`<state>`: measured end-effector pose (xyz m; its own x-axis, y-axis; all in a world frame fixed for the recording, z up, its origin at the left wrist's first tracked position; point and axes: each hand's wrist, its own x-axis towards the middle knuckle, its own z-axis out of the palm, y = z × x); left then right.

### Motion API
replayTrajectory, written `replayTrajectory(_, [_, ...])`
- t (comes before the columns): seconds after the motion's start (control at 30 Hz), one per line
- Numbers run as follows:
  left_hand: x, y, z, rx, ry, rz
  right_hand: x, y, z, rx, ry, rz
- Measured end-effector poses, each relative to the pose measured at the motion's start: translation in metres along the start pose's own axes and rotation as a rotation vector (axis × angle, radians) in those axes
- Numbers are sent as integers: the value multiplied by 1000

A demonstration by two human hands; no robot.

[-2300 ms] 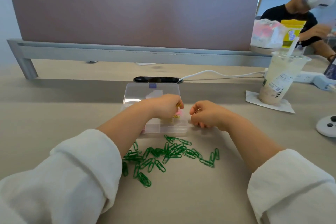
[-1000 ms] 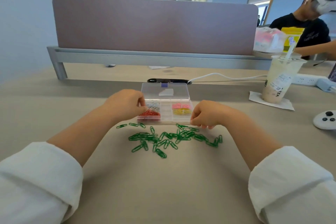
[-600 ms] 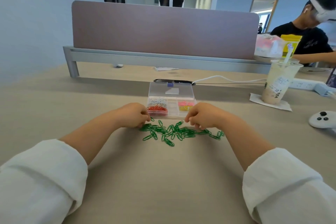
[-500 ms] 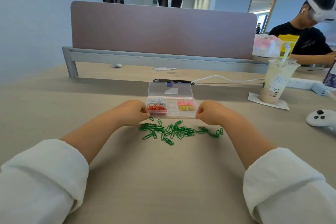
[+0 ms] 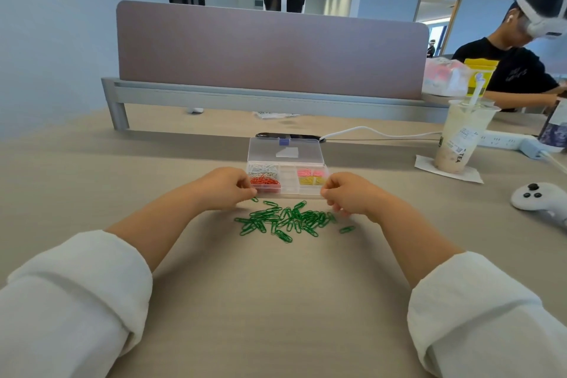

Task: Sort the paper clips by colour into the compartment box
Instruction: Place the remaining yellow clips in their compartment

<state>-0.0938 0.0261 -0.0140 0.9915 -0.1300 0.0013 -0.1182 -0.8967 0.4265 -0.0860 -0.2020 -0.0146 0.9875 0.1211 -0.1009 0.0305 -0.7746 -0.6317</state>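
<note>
A clear compartment box [image 5: 289, 192] lies in the middle of the desk, its lid [image 5: 285, 151] folded back. It holds silver clips [image 5: 263, 167] and red clips [image 5: 265, 182] on the left, and pink clips [image 5: 309, 172] and yellow clips [image 5: 310, 182] on the right. The middle cells look bare. A pile of green paper clips [image 5: 285, 219] lies just in front of the box. My left hand [image 5: 225, 189] pinches the box's front left corner. My right hand [image 5: 348, 195] pinches its front right corner.
A milk tea cup [image 5: 463, 138] on a napkin stands at the right, with a white controller [image 5: 540, 198] nearer me. A black phone [image 5: 288, 136] with a white cable lies behind the box. The partition [image 5: 270, 52] closes the back. A person [image 5: 518, 70] sits at the far right.
My hands left the green pile, which they had pushed together, and moved up to the two front corners of the box. The camera view also tilted up.
</note>
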Motion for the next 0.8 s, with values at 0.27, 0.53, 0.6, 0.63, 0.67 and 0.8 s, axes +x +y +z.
replayTrajectory(0.27, [1,0,6,79,-93,39,0,-3,9,-99,-52,-49])
replayTrajectory(0.53, [1,1,7,29,-53,103,0,-4,19,-266,-38,-218])
replayTrajectory(0.6, [0,1,10,-46,-97,131,0,-6,22,-258,-80,-246])
replayTrajectory(0.63, [-1,2,11,-113,-122,138,-1,-8,23,-225,-105,-252])
replayTrajectory(0.67, [-2,4,11,-177,-144,142,-2,-9,22,-193,-116,-256])
replayTrajectory(0.8, [-1,1,2,-87,-72,197,0,-3,10,-244,71,-236])
